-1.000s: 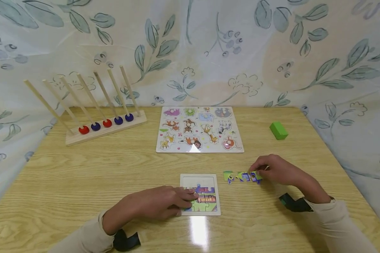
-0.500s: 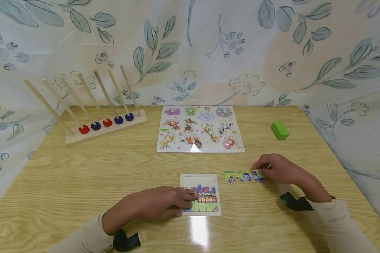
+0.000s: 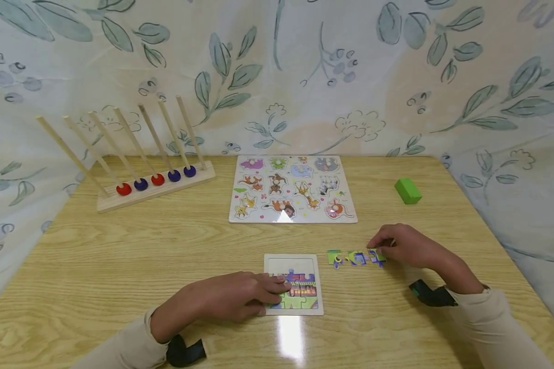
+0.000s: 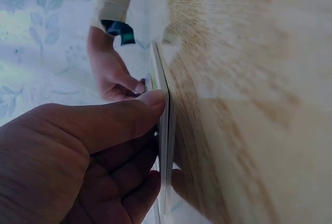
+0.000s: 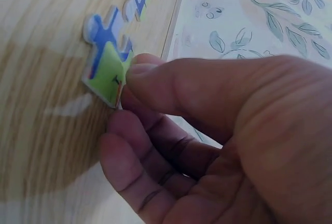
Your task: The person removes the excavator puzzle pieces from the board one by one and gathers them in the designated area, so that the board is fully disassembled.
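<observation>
My left hand [image 3: 233, 294] rests on a small square jigsaw tray [image 3: 320, 292], its fingers stretched over the left side of the fitted pieces. Its thumb touches the tray's edge [image 4: 164, 125] in the left wrist view. Fitted pieces [image 3: 300, 291] cover the lower part; the upper part shows bare board. Right of the tray, my right hand [image 3: 411, 248] pinches a green and blue puzzle piece [image 5: 106, 60] by its green corner between thumb and index finger. That piece lies at or near the tabletop. Two more loose puzzle pieces [image 3: 357, 258] lie in a row to its left.
An animal peg puzzle [image 3: 293, 189] lies at the back middle. A wooden rack with upright rods and red and blue beads [image 3: 157, 187] stands back left. A green block [image 3: 408, 190] sits back right. Patterned cloth [image 3: 277, 77] hangs behind the table.
The right hand has shifted slightly right, drawing its piece a little away from the middle loose piece. The left hand has stayed on the tray.
</observation>
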